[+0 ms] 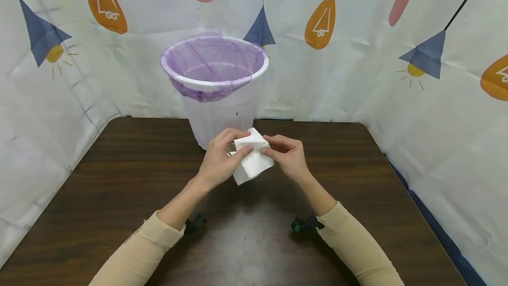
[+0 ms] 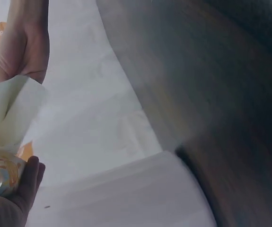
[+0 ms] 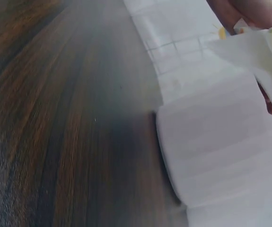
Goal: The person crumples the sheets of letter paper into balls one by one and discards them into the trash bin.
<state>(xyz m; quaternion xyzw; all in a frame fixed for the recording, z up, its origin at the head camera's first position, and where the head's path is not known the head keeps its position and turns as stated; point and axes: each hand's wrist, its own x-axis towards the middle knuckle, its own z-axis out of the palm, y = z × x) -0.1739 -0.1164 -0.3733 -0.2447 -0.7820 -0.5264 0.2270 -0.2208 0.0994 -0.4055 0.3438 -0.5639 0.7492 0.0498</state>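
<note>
A white tissue (image 1: 254,153) is between my two hands, over the table in front of the bin. My left hand (image 1: 220,158) pinches it from the left, thumb across its near face. On the right side, my right hand (image 1: 287,156) pinches the tissue's edge between thumb and fingertips. The left wrist view shows a small pale thing with orange markings (image 2: 15,172) within the left hand, beside the tissue (image 2: 27,109); I cannot tell what it is. Seen from the right wrist, the tissue (image 3: 240,47) partly hides the left hand (image 3: 251,12).
A white bin (image 1: 222,116) with a purple liner (image 1: 214,94) over its rim stands at the table's back, just behind the hands. Dark wood-grain table (image 1: 119,197) lies beneath. Behind and at both sides hangs a white curtain (image 1: 357,78) printed with lamps and bulbs.
</note>
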